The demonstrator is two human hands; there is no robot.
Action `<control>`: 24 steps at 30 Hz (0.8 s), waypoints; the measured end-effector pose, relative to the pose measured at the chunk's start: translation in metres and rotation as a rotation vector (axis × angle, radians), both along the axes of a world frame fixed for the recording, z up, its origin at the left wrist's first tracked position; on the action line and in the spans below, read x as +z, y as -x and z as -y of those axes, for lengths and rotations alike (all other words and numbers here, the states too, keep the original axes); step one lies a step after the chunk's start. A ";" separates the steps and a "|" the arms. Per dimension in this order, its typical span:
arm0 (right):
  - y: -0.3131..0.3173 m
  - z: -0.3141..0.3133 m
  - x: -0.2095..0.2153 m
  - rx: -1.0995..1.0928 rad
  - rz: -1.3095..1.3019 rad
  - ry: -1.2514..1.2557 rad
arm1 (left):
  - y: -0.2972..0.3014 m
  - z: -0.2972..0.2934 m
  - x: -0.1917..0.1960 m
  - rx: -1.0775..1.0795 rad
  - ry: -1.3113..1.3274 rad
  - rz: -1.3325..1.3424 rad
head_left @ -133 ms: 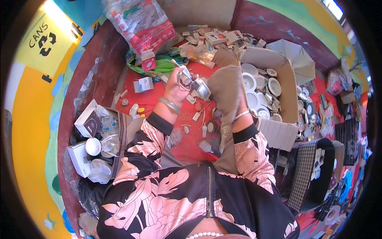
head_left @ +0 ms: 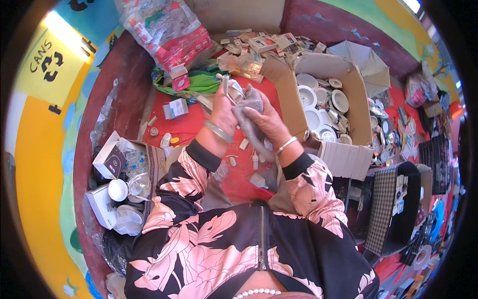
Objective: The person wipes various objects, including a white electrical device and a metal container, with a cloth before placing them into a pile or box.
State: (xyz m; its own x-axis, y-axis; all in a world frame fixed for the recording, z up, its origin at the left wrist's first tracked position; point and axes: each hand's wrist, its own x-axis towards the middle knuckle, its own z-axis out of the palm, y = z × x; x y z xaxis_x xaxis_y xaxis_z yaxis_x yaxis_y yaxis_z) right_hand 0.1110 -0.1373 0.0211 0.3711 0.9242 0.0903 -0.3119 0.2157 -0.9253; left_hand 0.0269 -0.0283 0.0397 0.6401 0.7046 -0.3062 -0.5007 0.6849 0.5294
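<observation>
While the left hand (head_left: pixel 223 110) clasps a pale, rounded object (head_left: pixel 236 92), right hand (head_left: pixel 271 121) pinching soft, crumpled grey cloth (head_left: pixel 250 103) against it

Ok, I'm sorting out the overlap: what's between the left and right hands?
A silvery fitting and a bunched grey cloth, as the head view shows.

A cardboard box (head_left: pixel 362 107) holds round white light fittings (head_left: pixel 307 97), with a pale umbrella (head_left: pixel 371 72) behind it. A bulging plastic sack (head_left: pixel 172 37) stands near a green cloth (head_left: pixel 199 85) and a small pink box (head_left: pixel 180 82). A white-and-blue box (head_left: pixel 175 108) lies on the red sheet (head_left: pixel 234 184). A yellow sign (head_left: pixel 37 82) hangs at left; a checked bin (head_left: pixel 381 209) stands at right.
</observation>
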 end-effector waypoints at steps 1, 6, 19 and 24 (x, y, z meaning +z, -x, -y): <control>0.006 -0.004 -0.005 -0.114 0.115 -0.070 | 0.001 0.004 0.004 -0.019 -0.024 0.066; -0.016 0.000 -0.009 -0.332 0.257 0.050 | -0.006 0.006 0.013 0.077 -0.180 0.343; -0.068 -0.006 0.000 -0.303 -0.518 0.050 | -0.023 0.013 -0.005 -0.279 -0.584 -0.138; -0.054 -0.012 0.002 -0.324 -0.440 0.020 | -0.028 0.022 -0.002 -0.265 -0.601 -0.133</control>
State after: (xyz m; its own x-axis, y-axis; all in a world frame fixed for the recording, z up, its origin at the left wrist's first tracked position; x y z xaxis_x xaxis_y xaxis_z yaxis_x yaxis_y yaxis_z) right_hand 0.1651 -0.1253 0.0235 0.6361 0.7560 -0.1545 -0.5911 0.3488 -0.7272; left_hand 0.0548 -0.0501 0.0381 0.7988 0.6016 0.0025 -0.2607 0.3425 0.9026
